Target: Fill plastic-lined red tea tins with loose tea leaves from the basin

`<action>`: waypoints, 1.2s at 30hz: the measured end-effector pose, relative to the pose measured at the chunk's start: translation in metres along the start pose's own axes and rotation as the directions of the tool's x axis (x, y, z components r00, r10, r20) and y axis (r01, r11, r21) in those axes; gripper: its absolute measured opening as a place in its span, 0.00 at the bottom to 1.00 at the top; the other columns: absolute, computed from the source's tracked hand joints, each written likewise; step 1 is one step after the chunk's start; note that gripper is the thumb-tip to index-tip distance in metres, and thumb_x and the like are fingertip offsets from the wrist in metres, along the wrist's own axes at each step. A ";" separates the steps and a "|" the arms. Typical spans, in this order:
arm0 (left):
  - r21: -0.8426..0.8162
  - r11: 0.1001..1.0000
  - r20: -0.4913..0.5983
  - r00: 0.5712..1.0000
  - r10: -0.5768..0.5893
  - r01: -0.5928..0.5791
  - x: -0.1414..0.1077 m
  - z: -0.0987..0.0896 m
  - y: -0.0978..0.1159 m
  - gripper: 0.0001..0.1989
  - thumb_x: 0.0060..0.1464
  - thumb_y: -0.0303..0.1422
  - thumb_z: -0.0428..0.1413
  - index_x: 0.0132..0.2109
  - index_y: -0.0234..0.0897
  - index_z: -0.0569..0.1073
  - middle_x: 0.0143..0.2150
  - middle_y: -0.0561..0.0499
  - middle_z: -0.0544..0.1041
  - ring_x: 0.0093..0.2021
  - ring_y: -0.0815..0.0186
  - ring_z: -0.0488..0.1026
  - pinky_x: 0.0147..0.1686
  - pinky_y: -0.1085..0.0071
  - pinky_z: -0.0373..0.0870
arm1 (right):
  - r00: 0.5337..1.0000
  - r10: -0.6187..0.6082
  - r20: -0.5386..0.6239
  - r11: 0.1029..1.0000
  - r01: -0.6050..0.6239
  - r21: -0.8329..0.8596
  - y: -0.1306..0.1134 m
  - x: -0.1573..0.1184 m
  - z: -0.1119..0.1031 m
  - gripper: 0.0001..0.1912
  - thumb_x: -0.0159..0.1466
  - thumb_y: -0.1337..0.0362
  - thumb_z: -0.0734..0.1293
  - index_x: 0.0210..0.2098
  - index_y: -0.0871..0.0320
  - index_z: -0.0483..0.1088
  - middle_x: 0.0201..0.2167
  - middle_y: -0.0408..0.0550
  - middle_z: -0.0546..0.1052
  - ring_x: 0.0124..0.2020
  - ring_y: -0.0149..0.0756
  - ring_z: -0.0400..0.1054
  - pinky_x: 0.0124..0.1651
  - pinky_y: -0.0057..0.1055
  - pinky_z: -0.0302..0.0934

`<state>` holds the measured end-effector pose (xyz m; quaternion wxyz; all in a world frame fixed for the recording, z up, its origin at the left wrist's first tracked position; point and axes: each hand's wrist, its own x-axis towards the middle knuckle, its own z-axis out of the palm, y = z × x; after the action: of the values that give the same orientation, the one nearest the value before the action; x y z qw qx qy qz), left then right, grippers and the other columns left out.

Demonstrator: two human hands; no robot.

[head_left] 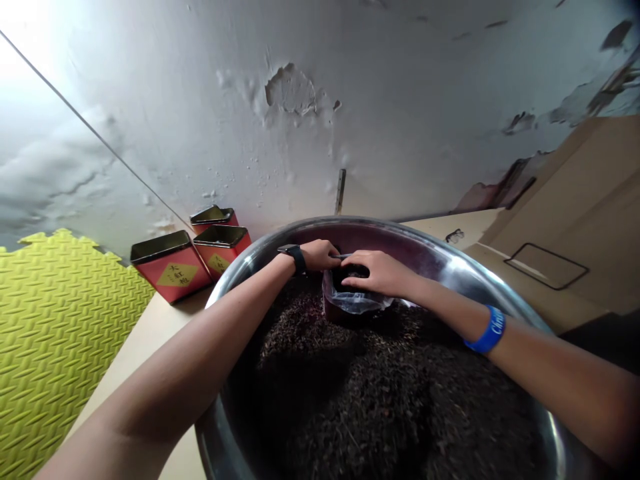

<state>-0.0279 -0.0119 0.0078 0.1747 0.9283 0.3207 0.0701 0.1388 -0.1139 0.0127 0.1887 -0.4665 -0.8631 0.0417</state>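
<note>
A large steel basin (500,287) holds a deep heap of dark, dry loose tea leaves (370,393). Near its far side a dark red tin (333,312) sits among the leaves, lined with a clear plastic bag (357,303) whose edge folds over the rim. Dark leaves show inside the bag. My left hand (320,255), with a black watch at the wrist, is closed on the bag's edge at the tin's far left corner. Across the mouth curves my right hand (380,272), fingertips on the bag's far edge and thumb lower, over the opening.
Left of the basin stand three open red tins, a larger one (173,273) in front of a pair (223,247). Yellow foam matting (65,333) lies beyond them. A cardboard box (575,200) and glasses (455,235) are at right. A peeling wall (300,147) rises behind.
</note>
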 end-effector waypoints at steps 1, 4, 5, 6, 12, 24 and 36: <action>-0.004 1.000 -0.003 1.000 0.001 -0.001 0.000 0.000 -0.001 0.20 0.47 0.45 0.48 0.27 0.32 0.73 0.20 0.54 0.69 0.21 0.74 0.60 0.21 0.77 0.51 | 1.000 0.001 -0.030 1.000 0.000 0.013 -0.001 0.000 -0.002 0.18 0.57 0.53 0.62 0.43 0.56 0.70 0.42 0.49 0.73 0.42 0.39 0.66 0.44 0.35 0.57; -0.009 1.000 -0.014 1.000 0.013 -0.013 0.002 0.001 -0.002 0.20 0.47 0.45 0.48 0.27 0.32 0.74 0.20 0.54 0.68 0.21 0.74 0.59 0.21 0.77 0.51 | 0.994 0.021 -0.111 1.000 -0.018 0.025 -0.006 0.000 -0.011 0.13 0.59 0.57 0.60 0.39 0.56 0.71 0.38 0.47 0.74 0.39 0.37 0.66 0.42 0.33 0.58; -0.007 1.000 -0.014 1.000 0.015 -0.015 0.002 0.001 -0.002 0.20 0.47 0.45 0.48 0.27 0.32 0.74 0.21 0.54 0.69 0.21 0.74 0.59 0.21 0.77 0.51 | 0.992 0.030 -0.121 0.999 -0.028 0.018 -0.007 -0.001 -0.013 0.13 0.60 0.58 0.60 0.37 0.56 0.71 0.36 0.47 0.74 0.37 0.36 0.66 0.41 0.33 0.57; -0.003 1.000 -0.014 1.000 0.016 -0.016 0.003 0.001 -0.003 0.20 0.47 0.45 0.48 0.27 0.32 0.74 0.21 0.54 0.69 0.21 0.74 0.60 0.21 0.77 0.51 | 0.991 0.040 -0.124 0.999 -0.039 0.009 -0.008 -0.001 -0.016 0.13 0.60 0.59 0.59 0.35 0.57 0.71 0.35 0.47 0.74 0.36 0.36 0.66 0.40 0.33 0.57; -0.010 1.000 0.007 1.000 0.007 -0.007 0.001 0.000 0.000 0.17 0.49 0.41 0.49 0.33 0.32 0.75 0.23 0.52 0.71 0.22 0.72 0.63 0.22 0.76 0.54 | 0.994 0.092 0.054 0.996 -0.092 0.008 -0.004 -0.002 -0.014 0.17 0.61 0.56 0.56 0.31 0.57 0.73 0.29 0.48 0.75 0.30 0.35 0.66 0.35 0.33 0.57; 0.020 1.000 0.011 1.000 -0.017 0.017 0.000 0.000 0.002 0.18 0.49 0.42 0.48 0.34 0.34 0.76 0.23 0.52 0.72 0.22 0.72 0.64 0.22 0.77 0.55 | 0.982 0.027 0.186 0.996 -0.042 0.075 -0.006 -0.005 -0.014 0.24 0.64 0.52 0.51 0.32 0.58 0.73 0.31 0.50 0.76 0.33 0.37 0.68 0.37 0.33 0.57; 0.047 0.999 0.004 1.000 -0.021 0.021 0.001 0.001 0.002 0.18 0.49 0.42 0.47 0.34 0.34 0.76 0.22 0.53 0.71 0.21 0.72 0.62 0.22 0.76 0.54 | 0.961 0.067 0.268 0.998 -0.069 -0.002 -0.009 -0.004 -0.007 0.26 0.64 0.49 0.51 0.31 0.58 0.74 0.33 0.52 0.76 0.35 0.39 0.67 0.38 0.33 0.56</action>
<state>-0.0258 -0.0126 0.0078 0.1543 0.9289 0.3316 0.0583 0.1364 -0.1229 0.0197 0.0704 -0.4852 -0.8641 0.1138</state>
